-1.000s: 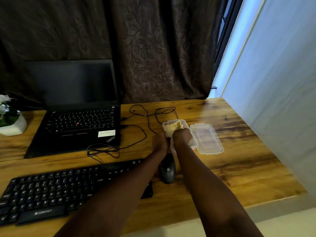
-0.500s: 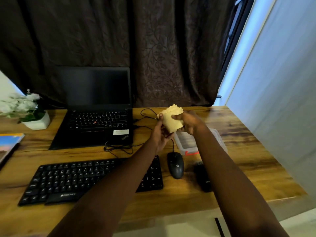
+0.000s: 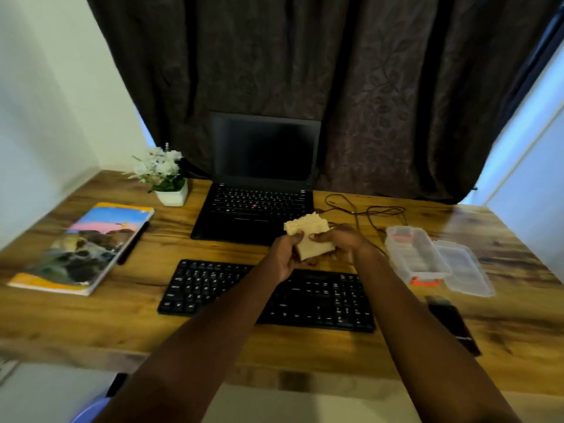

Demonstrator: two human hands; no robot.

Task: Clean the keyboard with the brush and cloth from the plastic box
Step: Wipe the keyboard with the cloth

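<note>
A folded pale yellow cloth (image 3: 309,235) is held in the air above the far edge of the black keyboard (image 3: 219,285). My left hand (image 3: 282,257) grips its left side and my right hand (image 3: 337,242) grips its right side. The clear plastic box (image 3: 415,254) stands open on the desk to the right, with something orange showing inside at both ends. Its lid (image 3: 465,271) lies flat beside it on the right. No brush is clearly recognisable.
An open black laptop (image 3: 259,184) sits behind the keyboard. Left of it stand a white flower pot (image 3: 171,184) and a colourful book (image 3: 88,245) with a pen along its edge. Cables (image 3: 366,212) lie behind the box. A dark flat object (image 3: 451,323) lies near the right front edge.
Both hands lifted the cloth out of the box and carried it left, to above the keyboard. The view swung left, so the book and flower pot now show.
</note>
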